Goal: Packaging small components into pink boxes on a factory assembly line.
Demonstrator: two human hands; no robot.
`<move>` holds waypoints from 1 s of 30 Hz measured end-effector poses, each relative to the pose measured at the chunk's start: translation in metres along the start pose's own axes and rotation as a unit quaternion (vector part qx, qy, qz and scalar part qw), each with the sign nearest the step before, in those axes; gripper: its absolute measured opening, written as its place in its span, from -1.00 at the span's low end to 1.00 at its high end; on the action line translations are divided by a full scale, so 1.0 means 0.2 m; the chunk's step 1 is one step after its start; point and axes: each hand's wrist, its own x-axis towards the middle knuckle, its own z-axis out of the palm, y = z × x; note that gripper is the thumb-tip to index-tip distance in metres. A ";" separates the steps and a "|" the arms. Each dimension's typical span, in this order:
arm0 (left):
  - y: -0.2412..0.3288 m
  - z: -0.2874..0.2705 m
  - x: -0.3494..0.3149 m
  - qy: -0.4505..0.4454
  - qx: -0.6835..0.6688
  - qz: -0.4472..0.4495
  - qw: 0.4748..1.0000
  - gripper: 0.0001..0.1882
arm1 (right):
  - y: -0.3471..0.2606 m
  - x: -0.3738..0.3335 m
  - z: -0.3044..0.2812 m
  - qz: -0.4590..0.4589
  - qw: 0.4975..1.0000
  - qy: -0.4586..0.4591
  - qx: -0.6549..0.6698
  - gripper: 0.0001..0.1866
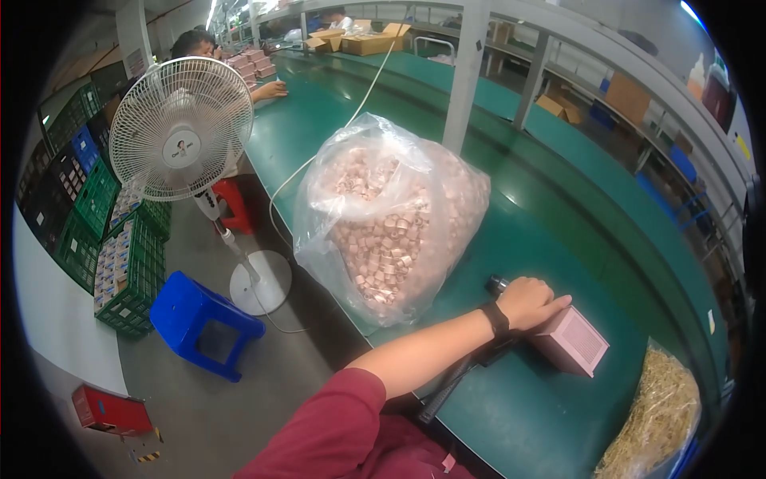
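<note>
Touching a pink box (570, 343) near a clear bag (315, 219) of coppery pieces (384, 259): left hand (529, 303) curled, grip unclear; right hand unseen.

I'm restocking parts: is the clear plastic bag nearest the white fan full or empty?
Well filled: small copper-pink pieces are heaped inside the clear plastic bag.

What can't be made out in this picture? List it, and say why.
In the head view:
Left hand: most fingertips are hidden behind the hand itself, so its grip on the pink box is unclear.
Right hand: not visible.
Black object beyond the wrist: partly covered by the left hand; kind unclear.
Yellowish bag: cut off by the lower edge.
Small pieces: partly blurred by the clear bag.
</note>
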 end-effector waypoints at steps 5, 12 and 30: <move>-0.01 0.01 0.00 0.014 0.003 0.014 1.000 -0.38 | -0.42 0.21 -0.08 0.375 0.894 -0.139 -0.200 -0.60; -0.02 0.02 0.01 0.034 -0.015 0.021 0.999 -0.38 | -0.55 0.29 0.01 0.368 0.913 -0.040 -0.169 -0.60; 0.00 -0.01 0.01 -0.016 0.002 -0.002 1.000 -0.40 | -0.66 0.23 0.22 0.387 0.876 0.279 -0.065 -0.39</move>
